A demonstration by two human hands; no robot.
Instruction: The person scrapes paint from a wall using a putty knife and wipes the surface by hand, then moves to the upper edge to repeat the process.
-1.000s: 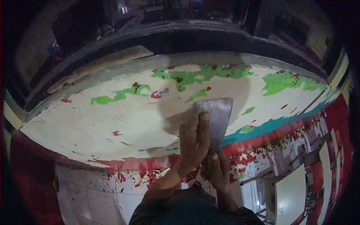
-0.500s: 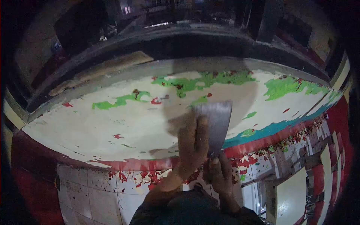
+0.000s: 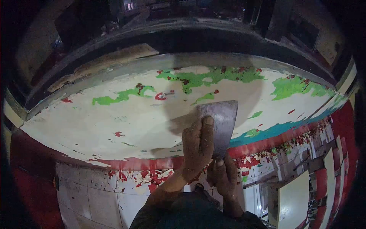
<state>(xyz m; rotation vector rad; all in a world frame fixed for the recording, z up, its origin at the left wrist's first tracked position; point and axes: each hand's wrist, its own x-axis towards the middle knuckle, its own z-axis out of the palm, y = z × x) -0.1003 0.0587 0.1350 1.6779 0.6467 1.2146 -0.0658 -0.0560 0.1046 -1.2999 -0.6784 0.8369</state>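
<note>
A wide-bladed scraper (image 3: 225, 124) is held up against a wall panel (image 3: 126, 126) with patchy cream, green, red and teal paint. My left hand (image 3: 196, 147) grips the blade along its left side, the thumb lying on the near face. Lower down, my right hand (image 3: 227, 175) is closed around the scraper's handle, which is mostly hidden by the fingers. The blade's top edge sits just below a small green paint patch (image 3: 204, 98).
Above the panel runs a dark ledge (image 3: 213, 42) with a flat board (image 3: 110, 63) on it. Paint flakes (image 3: 148, 177) litter the tiled floor (image 3: 95, 191) along the panel's base. Red and cream panels (image 3: 293, 198) with metal frames stand at the lower right.
The scraper and both hands have shifted only slightly, and the blade now looks sharp instead of smeared. Most of the panel appears a little higher in view.
</note>
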